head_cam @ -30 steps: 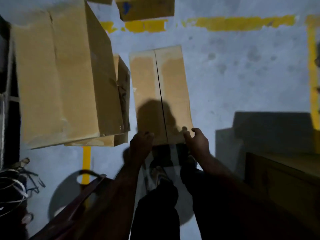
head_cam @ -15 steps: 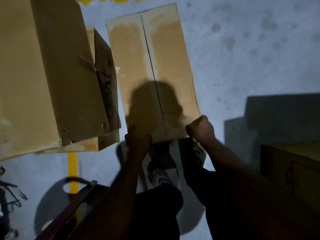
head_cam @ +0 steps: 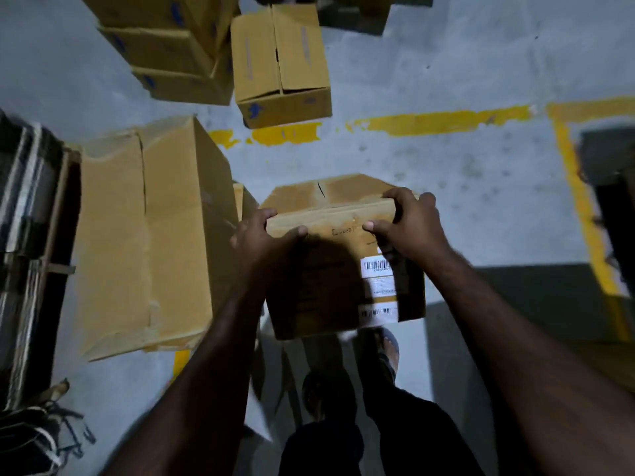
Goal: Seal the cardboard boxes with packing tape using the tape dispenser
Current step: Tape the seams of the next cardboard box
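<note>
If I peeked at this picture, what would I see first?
The left hand and the right hand grip a cardboard box right in the middle, with white barcode labels on its near side. A much bigger box stands to its left on the grey floor, and a yellow painted line runs across farther back.

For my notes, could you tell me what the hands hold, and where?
The left hand and right hand grip the brown cardboard box along its upper edge.
</note>
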